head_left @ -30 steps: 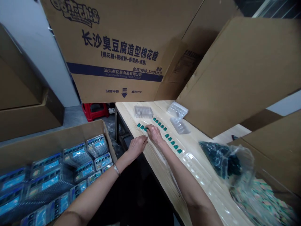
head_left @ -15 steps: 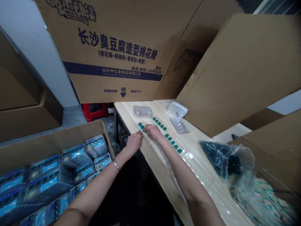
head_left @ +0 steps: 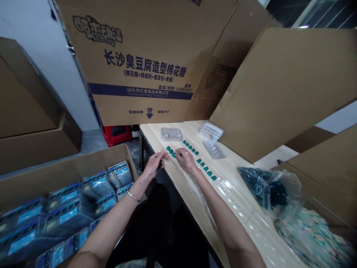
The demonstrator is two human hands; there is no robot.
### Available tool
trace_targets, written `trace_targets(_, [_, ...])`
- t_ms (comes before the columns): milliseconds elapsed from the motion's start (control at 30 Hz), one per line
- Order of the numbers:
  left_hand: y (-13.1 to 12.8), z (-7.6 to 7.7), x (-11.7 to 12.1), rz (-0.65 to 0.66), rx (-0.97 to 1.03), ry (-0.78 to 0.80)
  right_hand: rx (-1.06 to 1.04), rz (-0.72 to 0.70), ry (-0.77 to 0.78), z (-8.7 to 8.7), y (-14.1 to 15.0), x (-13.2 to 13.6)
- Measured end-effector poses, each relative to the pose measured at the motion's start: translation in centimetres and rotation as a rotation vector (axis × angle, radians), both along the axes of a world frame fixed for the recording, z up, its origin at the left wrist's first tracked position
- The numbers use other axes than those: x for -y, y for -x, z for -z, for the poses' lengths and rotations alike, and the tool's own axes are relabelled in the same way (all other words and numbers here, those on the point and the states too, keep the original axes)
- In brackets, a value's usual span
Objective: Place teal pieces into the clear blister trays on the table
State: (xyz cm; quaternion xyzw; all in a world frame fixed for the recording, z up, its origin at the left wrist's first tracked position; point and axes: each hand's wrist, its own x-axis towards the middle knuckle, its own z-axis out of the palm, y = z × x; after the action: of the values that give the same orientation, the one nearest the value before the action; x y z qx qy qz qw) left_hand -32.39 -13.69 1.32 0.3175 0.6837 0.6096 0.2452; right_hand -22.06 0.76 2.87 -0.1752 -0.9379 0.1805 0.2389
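Resting beside green pieces [head_left: 171, 151]: right fingers [head_left: 180, 152] half-curled; left fingers [head_left: 160, 155] loosely bent; any hold unclear.

Left hand [head_left: 154, 163] at table's [head_left: 181, 186] edge, fingers curled, tips drawn close together. Left forearm [head_left: 111, 223] bare, slanting in from outside table edge. Right hand [head_left: 186, 159] over table, back uppermost, fingers bent down, tips hard to make out. Right forearm [head_left: 220, 208] bare, stretched along table. Hands near each other, apart.
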Motion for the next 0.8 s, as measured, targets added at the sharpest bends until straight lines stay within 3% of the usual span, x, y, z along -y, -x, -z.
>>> trace_targets(100, [-0.6,-0.5,0.8,0.014,0.839,-0.325,-0.153,-0.024,0.188,-1.0,-1.7,2.5])
trace_targets(200, [-2.0,-1.1,0.8,-0.008,1.219,-0.452,-0.19,-0.071,0.287,-1.9,-3.4,6.1])
trace_targets(367, [-4.7,-1.4,-0.2,0.047,1.365,-0.588,-0.179,-0.153,0.188,-2.3,-5.5,9.6])
trace_targets(467, [-5.4,-1.4,-0.4,0.047,1.393,-0.582,-0.226,-0.123,0.219,-2.0,-6.1,9.5])
trace_targets(633, [-5.8,-1.6,-0.4,-0.038,1.388,-0.552,-0.326,-0.01,0.503,-1.4,-6.5,9.0])
trace_targets(800, [-6.6,-2.2,-0.8,-0.079,1.373,-0.554,-0.349,-0.022,0.398,-1.8,-6.7,9.3])
